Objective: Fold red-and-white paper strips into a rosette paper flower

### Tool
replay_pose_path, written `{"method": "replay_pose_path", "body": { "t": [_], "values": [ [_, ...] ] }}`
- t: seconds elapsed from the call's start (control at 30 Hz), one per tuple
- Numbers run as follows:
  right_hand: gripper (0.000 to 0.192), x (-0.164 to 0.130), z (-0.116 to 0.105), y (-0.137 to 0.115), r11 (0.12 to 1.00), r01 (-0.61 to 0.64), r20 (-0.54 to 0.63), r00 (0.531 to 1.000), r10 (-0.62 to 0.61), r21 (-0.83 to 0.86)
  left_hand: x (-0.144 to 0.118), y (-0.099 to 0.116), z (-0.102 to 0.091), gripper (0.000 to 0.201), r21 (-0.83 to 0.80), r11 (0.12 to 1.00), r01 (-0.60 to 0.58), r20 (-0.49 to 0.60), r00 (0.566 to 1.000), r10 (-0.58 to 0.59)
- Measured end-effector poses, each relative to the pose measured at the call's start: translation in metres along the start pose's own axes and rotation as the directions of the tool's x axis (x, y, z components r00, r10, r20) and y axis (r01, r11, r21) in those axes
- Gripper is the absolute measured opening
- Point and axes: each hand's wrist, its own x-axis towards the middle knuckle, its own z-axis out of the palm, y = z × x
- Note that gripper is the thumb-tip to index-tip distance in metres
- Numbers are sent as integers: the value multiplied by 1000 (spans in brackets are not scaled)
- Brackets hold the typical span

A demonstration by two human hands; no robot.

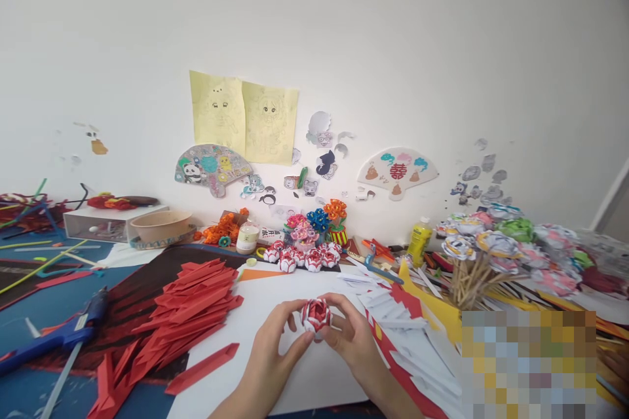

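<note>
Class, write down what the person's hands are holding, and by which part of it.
Both hands, left hand and right hand, hold a red-and-white paper flower by its sides.

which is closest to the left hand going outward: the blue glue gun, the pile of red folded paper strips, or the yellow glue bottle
From the left hand:
1. Pile of red folded paper strips, just to its left on the table.
2. Blue glue gun, farther left near the table edge.
3. Yellow glue bottle, across to the right, back near the wall.
The last two are fairly close in distance.

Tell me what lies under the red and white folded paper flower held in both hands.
Under the red and white folded paper flower lies a white paper sheet. The left hand and right hand cover its underside.
</note>
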Motion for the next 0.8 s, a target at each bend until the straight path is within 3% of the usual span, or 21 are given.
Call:
{"method": "replay_pose_path", "body": {
  "t": [0.23, 0.43, 0.6, 0.8],
  "values": [
    [42, -2, 3, -7, 996, 72, 61, 995, -75, 46, 2, -2, -4, 40, -76, 994, -79, 51, 995, 83],
    [55, -1, -3, -1, 996, 86, 58, 995, -85, -13, 3, -1, -4, 35, -94, 995, 19, 5, 1000, -18],
    [58, -1, -7, 1, 984, 146, 103, 985, -135, -100, 5, 0, -6, 25, -163, 986, 43, 19, 999, -40],
    [55, -5, -3, -6, 973, 122, 46, 992, -116, -194, 6, -3, -7, 22, -227, 969, 93, 70, 994, -79]
  ]
}}
